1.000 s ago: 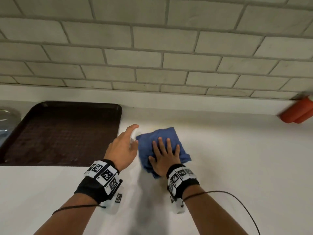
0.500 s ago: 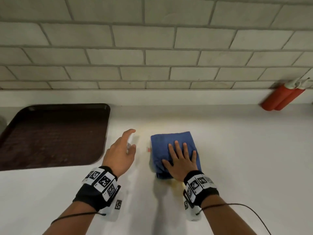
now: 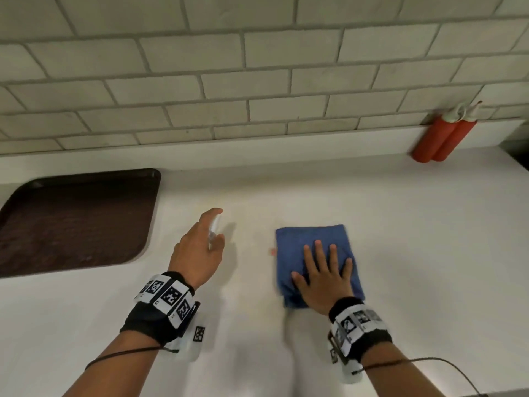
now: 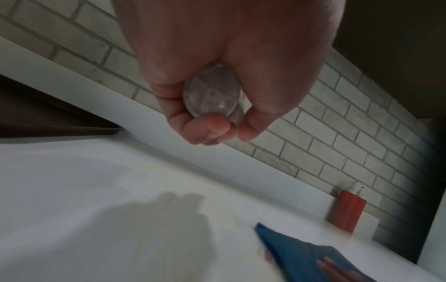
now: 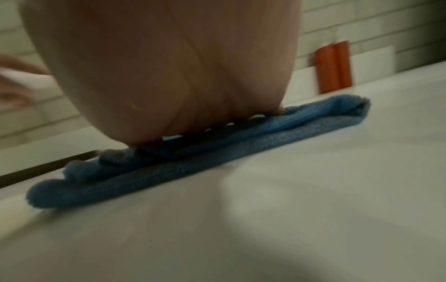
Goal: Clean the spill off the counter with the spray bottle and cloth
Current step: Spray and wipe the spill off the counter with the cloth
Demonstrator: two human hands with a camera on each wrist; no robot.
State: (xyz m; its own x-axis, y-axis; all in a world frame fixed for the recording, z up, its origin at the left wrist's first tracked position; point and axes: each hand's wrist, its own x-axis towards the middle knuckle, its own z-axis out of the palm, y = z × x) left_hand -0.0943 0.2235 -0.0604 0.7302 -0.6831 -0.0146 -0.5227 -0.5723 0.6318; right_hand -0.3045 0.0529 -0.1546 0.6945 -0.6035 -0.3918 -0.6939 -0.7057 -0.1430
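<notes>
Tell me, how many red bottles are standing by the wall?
2. Both red bottles stand side by side, touching, at the far right of the counter against the tiled wall. The head view cuts off at that corner, so more could be hidden beyond it.

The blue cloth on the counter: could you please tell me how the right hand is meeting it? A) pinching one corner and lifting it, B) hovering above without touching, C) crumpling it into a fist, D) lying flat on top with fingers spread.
D: the right hand lies flat with spread fingers on the folded blue cloth, which rests on the counter.
</notes>
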